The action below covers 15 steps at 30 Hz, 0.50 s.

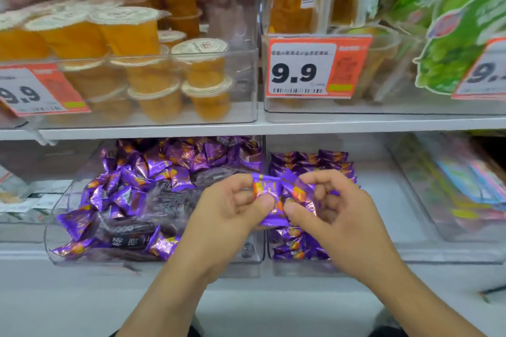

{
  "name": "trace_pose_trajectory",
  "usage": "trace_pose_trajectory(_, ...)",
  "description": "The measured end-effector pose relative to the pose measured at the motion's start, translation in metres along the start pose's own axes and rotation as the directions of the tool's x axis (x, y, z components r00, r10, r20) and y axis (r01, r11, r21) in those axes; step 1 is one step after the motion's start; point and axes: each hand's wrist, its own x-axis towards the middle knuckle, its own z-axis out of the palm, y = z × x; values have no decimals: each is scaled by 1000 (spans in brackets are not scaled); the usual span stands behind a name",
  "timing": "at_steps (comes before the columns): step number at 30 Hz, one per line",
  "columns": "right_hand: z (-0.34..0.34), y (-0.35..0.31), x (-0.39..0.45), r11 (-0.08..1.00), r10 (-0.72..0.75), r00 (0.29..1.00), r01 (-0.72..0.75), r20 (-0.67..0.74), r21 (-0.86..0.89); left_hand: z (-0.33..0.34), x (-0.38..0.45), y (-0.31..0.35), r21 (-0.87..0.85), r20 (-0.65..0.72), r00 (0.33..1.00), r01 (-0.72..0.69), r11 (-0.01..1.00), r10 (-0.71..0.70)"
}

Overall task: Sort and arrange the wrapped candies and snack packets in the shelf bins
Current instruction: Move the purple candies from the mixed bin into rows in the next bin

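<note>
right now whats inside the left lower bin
The left bin holds loose purple candies heaped with dark packets among them. The left hand covers its right corner, and the bottom layers are hidden.

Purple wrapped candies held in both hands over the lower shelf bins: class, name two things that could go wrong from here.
1. The left hand and right hand only pinch the purple candies at the fingertips above the divide between two bins, so one could slip into the wrong bin.
2. The left bin already mixes dark packets with candies, so sorting errors may go unnoticed.
</note>
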Motion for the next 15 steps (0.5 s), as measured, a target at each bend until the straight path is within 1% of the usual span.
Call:
trace_pose_trajectory(4, -9, -4, -4, 998, -62, 997, 63, -42, 28, 12, 3, -3, -57, 43, 999, -3, 998, 5)
trace_pose_trajectory(8, -15, -1, -6, 993, -113, 991, 115, -76, 24, 21, 7, -4, -197, 86, 993, 97, 976, -81)
trace_pose_trajectory(9, -15, 0, -6, 993, -119, 989, 120, -83, 7, 23, 7, -4, -215, 83, 993, 100, 972, -84)
trace_pose_trajectory(11, -15, 0, -6, 993, -116, 988, 115, -104, -14, 26, 9, -5, -138, 23, 999, 41, 990, -38)
trace_pose_trajectory(13, -15, -1, -4, 995, -102, 985, 103, -139, 0, 30, 11, -7, -62, -37, 999, -25, 998, 23)
trace_pose_trajectory(15, -17, -2, -3, 996, -77, 984, 84, -158, 38, 33, 13, -7, -68, -76, 996, -56, 996, 51)
